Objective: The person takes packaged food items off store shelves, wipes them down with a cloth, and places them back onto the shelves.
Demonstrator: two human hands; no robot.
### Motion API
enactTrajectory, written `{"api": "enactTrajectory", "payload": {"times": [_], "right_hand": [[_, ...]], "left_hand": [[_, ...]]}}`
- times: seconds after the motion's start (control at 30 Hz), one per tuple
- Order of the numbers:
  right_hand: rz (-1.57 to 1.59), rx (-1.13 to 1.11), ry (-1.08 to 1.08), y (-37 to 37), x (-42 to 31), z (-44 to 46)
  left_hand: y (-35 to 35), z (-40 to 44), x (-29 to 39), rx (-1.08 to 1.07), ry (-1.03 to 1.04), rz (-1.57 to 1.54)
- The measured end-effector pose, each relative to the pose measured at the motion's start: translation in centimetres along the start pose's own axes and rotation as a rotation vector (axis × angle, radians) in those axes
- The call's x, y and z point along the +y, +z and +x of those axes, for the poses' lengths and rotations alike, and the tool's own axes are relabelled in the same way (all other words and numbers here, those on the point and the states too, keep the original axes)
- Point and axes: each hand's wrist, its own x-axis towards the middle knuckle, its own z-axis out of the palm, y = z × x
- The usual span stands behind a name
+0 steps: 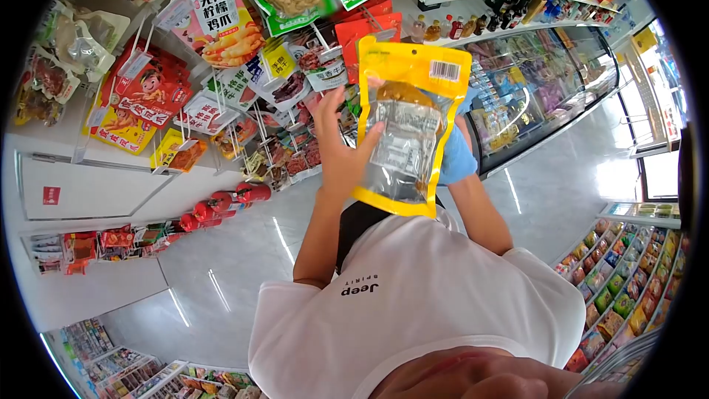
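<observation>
The yellow packet (415,129) is held up in the air, tilted a little, in front of the right-hand edge of the display rack (96,186). The left hand (340,144) has it by its left edge: the thumb (374,137) lies over the clear front, while the other fingers show beside that edge, loosely spread, and how far they reach behind I cannot tell. The right forearm (484,214) runs up behind the packet's lower right corner to a blue item (459,151); the right hand itself is hidden, so its grip, if any, cannot be judged.

The likeliest trouble is a slip. The film looks smooth, and if the left thumb carries most of the hold, the weight in the window could swing the packet's right side down and drop it to the floor (550,210). Squeezing too hard might crease the window or crush the pale inner pack (405,137).

Clearance is another worry. The red packets (373,26) hang close to the packet's upper left corner in this view, so a forward push could knock them off their hooks. A broad sweep to the upper right risks the small bottles (469,27) near their shelf's front edge.
</observation>
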Motion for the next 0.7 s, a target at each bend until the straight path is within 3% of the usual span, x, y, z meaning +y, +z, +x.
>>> {"api": "enactTrajectory", "payload": {"times": [0.03,0.13,0.2,0.27,0.3,0.4,0.5,0.6,0.7], "right_hand": [[0.082,0.071,0.022,-0.7,0.4,-0.2],[0.008,-0.008,0.057,-1.3,0.7,-0.6],[0.035,0.03,0.084,-1.7,0.6,-0.5],[0.055,0.066,0.106,-2.0,0.2,-0.2],[-0.075,0.256,0.058,-0.7,-0.8,-0.4],[-0.61,0.591,-0.376,-0.2,-2.9,0.1],[-1.126,0.388,-0.878,0.7,-5.2,0.2],[-1.597,0.242,-1.042,3.4,-5.5,-0.3],[-1.652,0.096,-0.94,3.3,-4.0,-0.3]], "left_hand": [[0.0,-0.1,-1.6,-0.092,-0.116,-0.103],[-0.4,-0.5,-3.6,-0.408,-0.519,-0.673],[-0.6,-1.5,-2.5,-0.346,-0.87,-0.863],[0.9,-2.9,-3.2,-0.165,-0.829,-1.227],[0.8,-3.0,-3.0,-0.148,-0.838,-1.309],[0.8,-3.2,-2.6,-0.106,-0.812,-1.445],[0.7,-2.7,-2.5,-0.115,-0.739,-1.346],[1.1,-2.8,-2.9,-0.185,-0.747,-1.323],[1.4,-2.4,-1.9,-0.266,-0.68,-1.354]]}}
